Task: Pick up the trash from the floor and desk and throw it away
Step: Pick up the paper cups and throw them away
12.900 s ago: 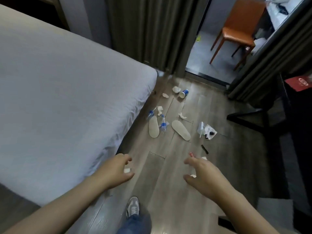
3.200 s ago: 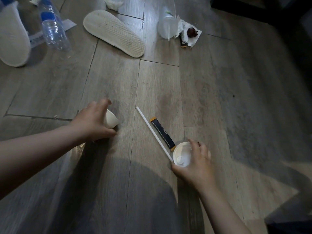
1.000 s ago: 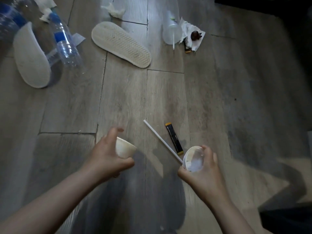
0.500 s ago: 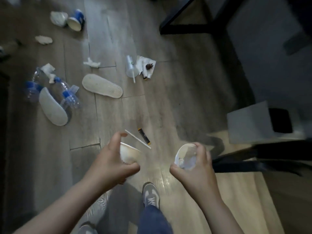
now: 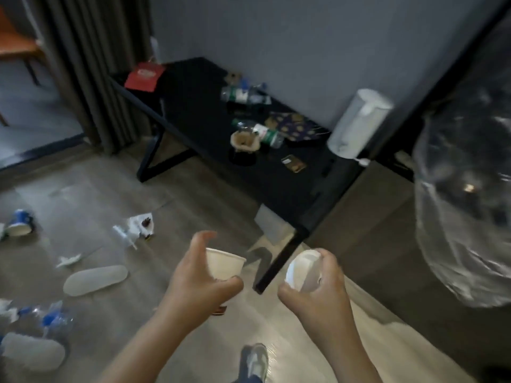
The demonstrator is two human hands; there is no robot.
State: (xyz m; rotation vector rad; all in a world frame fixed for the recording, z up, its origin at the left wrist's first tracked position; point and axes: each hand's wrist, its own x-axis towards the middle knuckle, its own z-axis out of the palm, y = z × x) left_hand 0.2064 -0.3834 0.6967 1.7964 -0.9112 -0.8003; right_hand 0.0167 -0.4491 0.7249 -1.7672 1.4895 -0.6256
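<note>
A grey shoe stands closest, on the wooden floor. Just above it both hands are in the air, apart from each other. The left hand holds a paper cup with its mouth turned to the right. Its fingers are curled round the cup, and one is lifted over the rim. The right hand grips a clear plastic cup, all fingers wrapped round it.

On the floor to the left lie two white slippers, soles up. Between them are blurred water bottles with blue labels. Farther away lie a crumpled tissue and a clear cup with a straw. This cup touches a white napkin, which carries something dark. A blue cup lies on its side at the left edge.

Behind the hands stands a black worktop. It carries a brown paper filter, green-labelled bottles, a gold packet and a red card at the far end. A white kettle stands at the near right end. A clear plastic bag fills the right edge of the view. A dark curtain hangs at the back left.
</note>
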